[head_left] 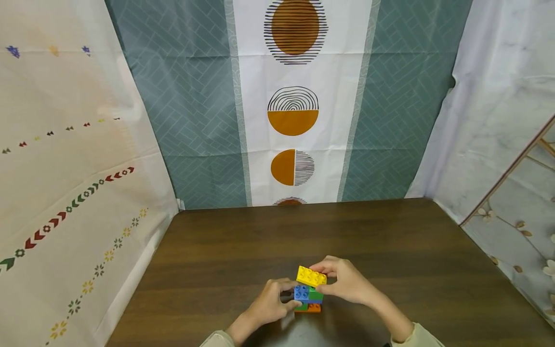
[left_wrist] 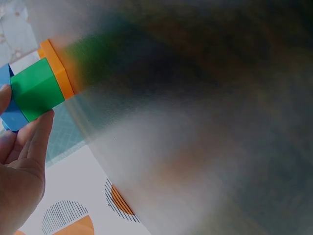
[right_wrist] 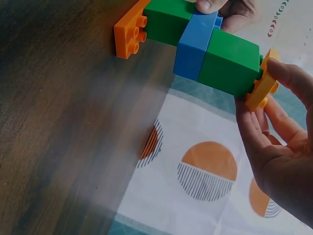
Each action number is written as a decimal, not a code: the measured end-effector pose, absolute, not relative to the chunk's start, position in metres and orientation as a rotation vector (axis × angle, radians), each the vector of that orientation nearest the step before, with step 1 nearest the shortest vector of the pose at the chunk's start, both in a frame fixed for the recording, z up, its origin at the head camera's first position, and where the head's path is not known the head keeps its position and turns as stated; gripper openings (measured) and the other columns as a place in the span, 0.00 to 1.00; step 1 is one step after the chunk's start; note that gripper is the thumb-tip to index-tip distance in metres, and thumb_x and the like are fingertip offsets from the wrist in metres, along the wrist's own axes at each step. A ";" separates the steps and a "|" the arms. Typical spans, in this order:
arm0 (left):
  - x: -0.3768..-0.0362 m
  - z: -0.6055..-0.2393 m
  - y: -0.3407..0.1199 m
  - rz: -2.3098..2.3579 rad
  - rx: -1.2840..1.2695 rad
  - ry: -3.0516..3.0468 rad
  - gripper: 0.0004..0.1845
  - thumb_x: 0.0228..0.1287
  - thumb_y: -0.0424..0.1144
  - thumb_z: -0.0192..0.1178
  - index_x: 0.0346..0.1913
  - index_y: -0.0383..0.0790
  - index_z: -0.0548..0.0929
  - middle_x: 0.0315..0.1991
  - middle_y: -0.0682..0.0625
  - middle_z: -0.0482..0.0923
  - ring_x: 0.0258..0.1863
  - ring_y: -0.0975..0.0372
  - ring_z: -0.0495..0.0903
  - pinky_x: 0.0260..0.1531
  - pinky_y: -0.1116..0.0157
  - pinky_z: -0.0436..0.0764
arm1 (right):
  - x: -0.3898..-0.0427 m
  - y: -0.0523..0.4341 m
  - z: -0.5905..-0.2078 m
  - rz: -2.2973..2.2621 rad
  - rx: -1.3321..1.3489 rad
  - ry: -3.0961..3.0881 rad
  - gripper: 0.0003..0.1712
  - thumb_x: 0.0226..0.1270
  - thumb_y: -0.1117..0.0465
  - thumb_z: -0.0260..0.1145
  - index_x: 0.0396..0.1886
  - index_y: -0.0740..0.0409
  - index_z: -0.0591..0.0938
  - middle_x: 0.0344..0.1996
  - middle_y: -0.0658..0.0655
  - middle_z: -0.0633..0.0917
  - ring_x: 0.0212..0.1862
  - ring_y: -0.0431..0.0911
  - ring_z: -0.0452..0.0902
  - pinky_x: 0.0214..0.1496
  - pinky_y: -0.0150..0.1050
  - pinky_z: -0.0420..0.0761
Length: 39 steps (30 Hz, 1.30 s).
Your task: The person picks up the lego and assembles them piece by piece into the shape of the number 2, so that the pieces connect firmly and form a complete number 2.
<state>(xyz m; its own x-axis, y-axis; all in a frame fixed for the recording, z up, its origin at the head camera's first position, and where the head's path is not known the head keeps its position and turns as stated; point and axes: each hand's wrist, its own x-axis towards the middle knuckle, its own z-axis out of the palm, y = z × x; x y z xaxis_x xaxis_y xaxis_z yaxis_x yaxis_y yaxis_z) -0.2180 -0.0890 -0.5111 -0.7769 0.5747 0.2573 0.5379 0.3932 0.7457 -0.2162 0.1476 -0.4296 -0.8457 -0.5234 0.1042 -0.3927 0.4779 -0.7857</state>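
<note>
Head view: small brick stack [head_left: 309,296] standing on the dark wooden table [head_left: 243,250], close to the near edge, about midway across. Left hand [head_left: 270,303] curled against the stack's left side, fingertips on the blue brick [head_left: 301,292]. Right hand [head_left: 347,282] pinching the yellow brick [head_left: 311,276] at the very top, thumb and fingers wrapped round its right end. Green brick [head_left: 316,294] beside the blue, orange plate [head_left: 313,307] at the bottom. Plenty of bare tabletop behind and to both sides; patterned cloth backdrop [head_left: 295,106] hanging along the far edge, more cloth walling off left and right.

Left wrist view: mostly blur. Left hand [left_wrist: 22,161] at lower left, fingers lightly bent, tips touching the green brick [left_wrist: 36,88] and the blue brick [left_wrist: 9,105]; orange plate [left_wrist: 57,68] flat against the green. No lettering legible.

Right wrist view: stack seen sideways — orange plate [right_wrist: 129,32], green, blue brick [right_wrist: 195,46], green brick [right_wrist: 230,66], then the yellow brick [right_wrist: 261,85] at the end. Right hand [right_wrist: 276,152] gripping that yellow brick, fingers curved behind it, thumb over its edge. Fingertip of the left hand [right_wrist: 210,5] pressing on the blue from above. Studs plain; no brand mark readable. Open table stretching off to the left.
</note>
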 end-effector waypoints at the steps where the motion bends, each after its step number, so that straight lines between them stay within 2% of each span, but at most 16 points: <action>1: -0.218 -0.511 -0.089 1.363 1.032 2.584 0.18 0.59 0.36 0.69 0.52 0.35 0.84 0.42 0.49 0.86 0.43 0.68 0.83 0.46 0.71 0.83 | -0.216 0.148 -0.430 -1.304 -0.812 2.567 0.23 0.58 0.61 0.72 0.52 0.65 0.82 0.42 0.55 0.82 0.48 0.52 0.80 0.54 0.46 0.83; 6: -0.217 -0.511 -0.089 1.373 1.036 2.581 0.18 0.59 0.36 0.69 0.53 0.36 0.84 0.42 0.50 0.86 0.43 0.68 0.83 0.46 0.71 0.84 | -0.215 0.149 -0.430 -1.302 -0.872 2.555 0.22 0.58 0.61 0.72 0.53 0.63 0.82 0.40 0.54 0.82 0.47 0.49 0.81 0.54 0.47 0.83; 14: -0.218 -0.512 -0.090 1.363 1.045 2.585 0.19 0.59 0.36 0.69 0.54 0.37 0.83 0.42 0.50 0.86 0.43 0.68 0.83 0.47 0.70 0.83 | -0.215 0.150 -0.430 -1.272 -0.923 2.572 0.22 0.57 0.62 0.72 0.52 0.62 0.83 0.39 0.51 0.81 0.44 0.37 0.76 0.53 0.50 0.83; 23: -0.219 -0.510 -0.089 1.355 1.015 2.564 0.20 0.60 0.36 0.68 0.55 0.37 0.83 0.43 0.50 0.86 0.44 0.67 0.84 0.47 0.72 0.83 | -0.216 0.153 -0.430 -1.232 -0.938 2.586 0.23 0.59 0.60 0.71 0.54 0.63 0.82 0.39 0.50 0.81 0.43 0.37 0.77 0.52 0.48 0.84; 33: -0.218 -0.512 -0.089 1.348 1.018 2.575 0.21 0.60 0.36 0.68 0.55 0.30 0.82 0.43 0.47 0.86 0.44 0.65 0.84 0.46 0.71 0.83 | -0.215 0.157 -0.431 -1.228 -0.975 2.560 0.24 0.63 0.56 0.69 0.57 0.63 0.80 0.43 0.52 0.81 0.45 0.40 0.78 0.52 0.50 0.84; 39: -0.219 -0.513 -0.089 1.347 1.026 2.578 0.21 0.60 0.37 0.68 0.55 0.31 0.82 0.44 0.47 0.86 0.44 0.64 0.85 0.46 0.69 0.84 | -0.214 0.156 -0.433 -1.252 -0.974 2.547 0.26 0.65 0.55 0.68 0.59 0.64 0.79 0.44 0.54 0.81 0.47 0.41 0.78 0.54 0.51 0.83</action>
<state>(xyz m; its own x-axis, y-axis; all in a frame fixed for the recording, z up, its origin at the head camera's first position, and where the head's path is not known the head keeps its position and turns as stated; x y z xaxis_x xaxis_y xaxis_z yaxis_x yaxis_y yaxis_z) -0.2193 -0.0893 -0.5126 -0.7772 0.5809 0.2419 0.5304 0.3978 0.7486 -0.2144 0.1560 -0.4328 -0.7805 -0.6069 0.1500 -0.4895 0.4442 -0.7504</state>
